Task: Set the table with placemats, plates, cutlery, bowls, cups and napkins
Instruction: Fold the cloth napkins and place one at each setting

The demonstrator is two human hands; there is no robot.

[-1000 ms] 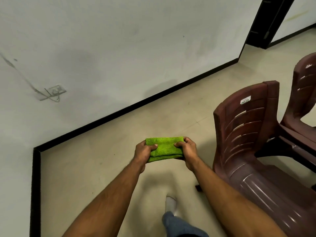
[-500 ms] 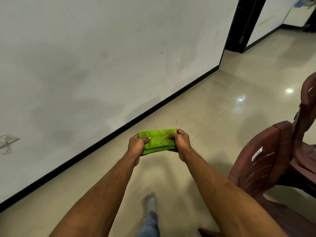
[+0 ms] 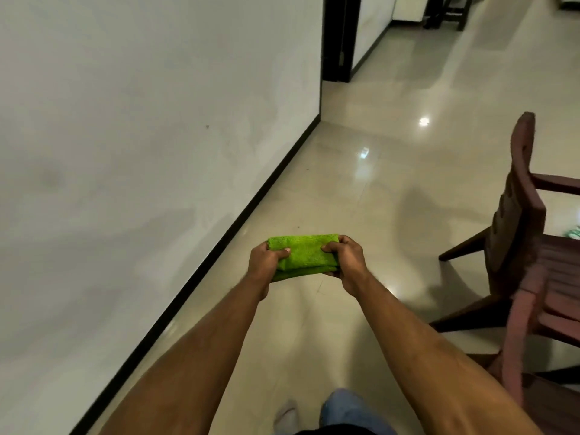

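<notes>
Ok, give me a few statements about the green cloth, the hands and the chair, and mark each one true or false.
1. Both hands hold the folded green cloth. True.
2. The cloth lies on the floor. False: the left hand and right hand hold it above the floor.
3. A dark red chair stands on the person's right. True.
4. The cloth is spread out flat. False: it is folded into layers.
5. A set table is in view. False: none shows here.

A pale wall [image 3: 125, 152] with a black skirting board [image 3: 219, 246] runs along a glossy cream tiled floor [image 3: 392, 199]; a dark red chair [image 3: 527, 246] stands right, a dark doorway [image 3: 339, 39] beyond
</notes>
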